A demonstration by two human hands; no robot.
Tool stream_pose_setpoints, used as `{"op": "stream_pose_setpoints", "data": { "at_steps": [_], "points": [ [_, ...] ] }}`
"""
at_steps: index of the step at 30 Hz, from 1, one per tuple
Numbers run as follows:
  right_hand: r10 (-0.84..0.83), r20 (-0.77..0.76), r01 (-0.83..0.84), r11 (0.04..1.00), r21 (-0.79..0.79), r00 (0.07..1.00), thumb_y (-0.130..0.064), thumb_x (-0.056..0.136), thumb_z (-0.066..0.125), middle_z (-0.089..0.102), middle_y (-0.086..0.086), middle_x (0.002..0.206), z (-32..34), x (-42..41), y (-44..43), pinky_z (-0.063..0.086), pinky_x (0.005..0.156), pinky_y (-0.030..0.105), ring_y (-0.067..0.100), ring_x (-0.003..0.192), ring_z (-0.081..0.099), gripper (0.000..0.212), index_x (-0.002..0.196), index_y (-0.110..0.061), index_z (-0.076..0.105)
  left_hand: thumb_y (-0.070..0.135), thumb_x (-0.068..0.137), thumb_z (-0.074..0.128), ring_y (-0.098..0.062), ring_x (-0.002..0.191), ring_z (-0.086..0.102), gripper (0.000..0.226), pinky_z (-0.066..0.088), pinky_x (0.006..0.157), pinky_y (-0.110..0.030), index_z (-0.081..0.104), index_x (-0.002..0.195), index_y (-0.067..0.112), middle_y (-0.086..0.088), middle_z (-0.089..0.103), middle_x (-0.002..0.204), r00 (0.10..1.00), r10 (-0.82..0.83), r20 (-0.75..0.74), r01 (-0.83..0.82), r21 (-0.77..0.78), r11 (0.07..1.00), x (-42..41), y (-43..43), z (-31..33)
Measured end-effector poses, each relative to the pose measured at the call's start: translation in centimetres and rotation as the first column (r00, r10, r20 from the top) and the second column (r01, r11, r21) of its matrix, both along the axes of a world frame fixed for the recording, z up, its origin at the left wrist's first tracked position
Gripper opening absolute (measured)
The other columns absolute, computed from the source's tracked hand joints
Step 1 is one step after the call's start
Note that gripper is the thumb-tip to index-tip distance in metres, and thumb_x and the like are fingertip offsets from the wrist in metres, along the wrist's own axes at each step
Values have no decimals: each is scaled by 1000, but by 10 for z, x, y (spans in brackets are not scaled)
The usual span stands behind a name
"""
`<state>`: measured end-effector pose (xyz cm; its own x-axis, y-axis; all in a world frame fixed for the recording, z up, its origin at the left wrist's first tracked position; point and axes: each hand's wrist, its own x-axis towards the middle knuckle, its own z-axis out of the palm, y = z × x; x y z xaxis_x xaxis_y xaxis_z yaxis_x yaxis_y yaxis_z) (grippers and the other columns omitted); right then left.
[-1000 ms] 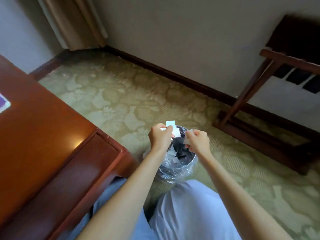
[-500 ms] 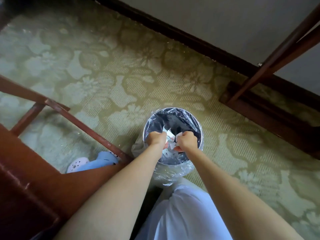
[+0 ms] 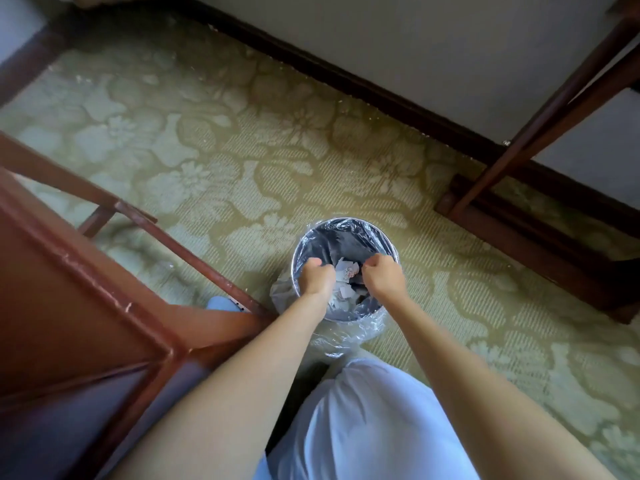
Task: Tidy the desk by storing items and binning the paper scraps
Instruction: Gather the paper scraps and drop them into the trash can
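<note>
A round bin (image 3: 347, 222) lined with a clear plastic bag stands on the carpet in front of my knee. White paper scraps (image 3: 346, 274) lie inside it, between my two hands. My left hand (image 3: 317, 277) hangs over the bin's left side with its fingers curled down. My right hand (image 3: 382, 275) hangs over the right side, fingers curled the same way. The hands are a little apart. I see no paper in either one, though the palms face down and are hidden.
The red-brown wooden desk (image 3: 52, 289) fills the lower left, its corner and leg brace close to the bin. A dark wooden luggage rack (image 3: 519, 220) stands at the right by the wall. A pale blue slipper (image 3: 221, 303) shows beside the desk leg. Green patterned carpet surrounds the bin.
My hands, which held white scraps together above the bin, lowered into its mouth and moved apart. The scraps now lie inside the bin. My view tilted down.
</note>
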<state>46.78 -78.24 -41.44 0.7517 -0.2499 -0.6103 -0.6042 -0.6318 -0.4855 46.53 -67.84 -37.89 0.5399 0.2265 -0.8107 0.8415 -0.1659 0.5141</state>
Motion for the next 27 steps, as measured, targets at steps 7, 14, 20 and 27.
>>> {"op": "stream_pose_setpoints", "data": {
  "at_steps": [7, 14, 20, 27],
  "points": [
    [134, 366, -95, 988, -124, 921, -9, 88, 38, 61, 21, 109, 151, -5, 4, 41, 78, 34, 38, 102, 55, 25, 99, -1, 59, -1, 84, 36, -26, 70, 43, 25, 33, 59, -29, 47, 65, 11, -7, 46, 69, 895, -316, 315, 202, 344, 917, -18, 0, 135],
    [180, 705, -118, 984, -136, 686, -9, 88, 36, 65, 14, 99, 316, -38, 46, 34, 69, 29, 29, 80, 46, 24, 92, -2, 59, 9, 94, 33, -30, 112, 52, 34, 47, 93, -36, 63, 110, 8, -12, 62, 116, 665, -370, 649, -11, 503, 864, -62, 43, 304],
    [229, 852, -303, 949, -87, 471, -11, 91, 39, 66, 11, 106, 389, -89, 150, 39, 76, 29, 32, 100, 57, 28, 104, -7, 64, 11, 94, 36, -33, 110, 55, 31, 45, 88, -32, 64, 109, 9, -15, 64, 112, 550, -312, 774, -348, 553, 757, -131, 166, 382],
    [427, 816, -630, 770, -103, 389, -8, 88, 46, 69, 14, 105, 390, -149, 329, 46, 83, 37, 34, 102, 60, 22, 97, -4, 66, 9, 95, 36, -33, 114, 50, 30, 40, 94, -35, 63, 108, 8, -13, 64, 117, 737, -99, 668, -490, 630, 602, -236, 338, 377]
  ]
}}
